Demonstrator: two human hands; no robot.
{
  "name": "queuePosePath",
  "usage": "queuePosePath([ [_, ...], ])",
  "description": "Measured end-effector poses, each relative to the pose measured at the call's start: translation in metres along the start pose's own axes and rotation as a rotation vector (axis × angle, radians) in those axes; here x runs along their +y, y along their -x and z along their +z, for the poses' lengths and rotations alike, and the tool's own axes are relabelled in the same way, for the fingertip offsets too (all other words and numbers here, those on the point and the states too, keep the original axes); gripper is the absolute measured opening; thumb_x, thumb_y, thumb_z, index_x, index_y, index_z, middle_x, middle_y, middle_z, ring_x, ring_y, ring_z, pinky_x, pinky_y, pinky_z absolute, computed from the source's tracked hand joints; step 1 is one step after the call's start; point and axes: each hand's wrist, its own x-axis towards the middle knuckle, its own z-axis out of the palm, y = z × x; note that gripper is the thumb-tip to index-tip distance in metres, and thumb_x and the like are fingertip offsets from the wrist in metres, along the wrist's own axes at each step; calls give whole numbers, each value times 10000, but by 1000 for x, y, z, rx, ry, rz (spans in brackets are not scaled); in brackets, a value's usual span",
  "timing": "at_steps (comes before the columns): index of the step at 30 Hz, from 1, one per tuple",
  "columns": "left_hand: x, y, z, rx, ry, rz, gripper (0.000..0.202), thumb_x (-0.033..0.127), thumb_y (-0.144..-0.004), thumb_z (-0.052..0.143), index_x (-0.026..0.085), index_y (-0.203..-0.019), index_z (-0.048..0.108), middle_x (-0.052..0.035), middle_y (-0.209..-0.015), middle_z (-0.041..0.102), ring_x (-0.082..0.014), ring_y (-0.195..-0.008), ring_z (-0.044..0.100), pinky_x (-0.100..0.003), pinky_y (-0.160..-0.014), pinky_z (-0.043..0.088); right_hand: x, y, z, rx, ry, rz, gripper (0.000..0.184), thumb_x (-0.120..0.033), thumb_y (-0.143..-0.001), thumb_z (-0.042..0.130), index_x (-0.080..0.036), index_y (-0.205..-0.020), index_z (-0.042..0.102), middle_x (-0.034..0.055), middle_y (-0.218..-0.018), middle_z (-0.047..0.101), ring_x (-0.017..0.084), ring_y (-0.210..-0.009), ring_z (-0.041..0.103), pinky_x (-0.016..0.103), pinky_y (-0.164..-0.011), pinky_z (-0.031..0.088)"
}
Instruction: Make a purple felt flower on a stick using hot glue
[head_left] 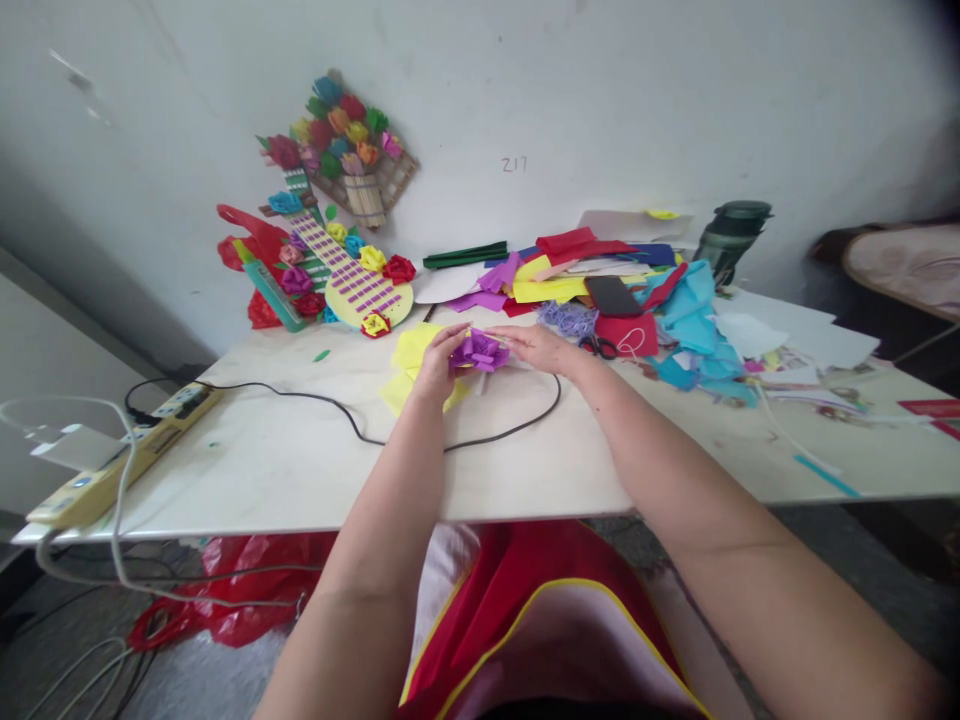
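A purple paper flower (479,351) sits between both my hands above the white table (300,460). My left hand (437,362) is closed on the flower's left side. My right hand (538,347) pinches its right edge with fingers pressed together. Yellow paper sheets (412,352) lie under and behind the flower. A black cable (525,425) loops on the table just in front of my hands.
A heap of coloured paper (600,275), a black phone (613,296), scissors (598,347) and a dark green bottle (730,238) lie at the right. A paper guitar with flowers (345,275) leans on the wall. A power strip (120,455) lies at the left edge.
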Motion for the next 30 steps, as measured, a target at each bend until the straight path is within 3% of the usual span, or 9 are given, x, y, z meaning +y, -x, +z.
queuePosePath([
  [9,-3,-1,-1,-114,-64,-60,329,285,-581,699,165,-877,621,8,-688,599,-151,-615,587,-260,-524,490,3,-1,0,10,17,33,395,-186,-876,480,-131,-1234,638,97,-1175,694,180,-1053,636,317,-949,462],
  [17,-6,-4,-3,-127,-59,-70,253,228,-558,694,158,-776,587,11,-604,567,-146,-549,548,-269,-493,466,9,-3,5,27,-19,-10,375,-185,-866,475,-161,-1190,663,44,-921,722,141,-837,634,274,-808,466],
  [25,-7,-4,-2,-111,-55,-58,183,221,-558,692,149,-685,582,19,-536,534,-123,-483,502,-249,-478,403,1,0,3,4,58,48,351,-254,-877,496,-159,-1192,617,-14,-651,638,119,-599,549,232,-634,412],
  [30,-8,-6,-2,-119,-88,-25,200,212,-556,684,128,-735,662,-17,-631,618,-139,-565,554,-257,-537,414,-8,1,0,3,149,33,418,-183,-876,488,-197,-1280,597,11,-754,712,141,-676,622,258,-716,456],
])
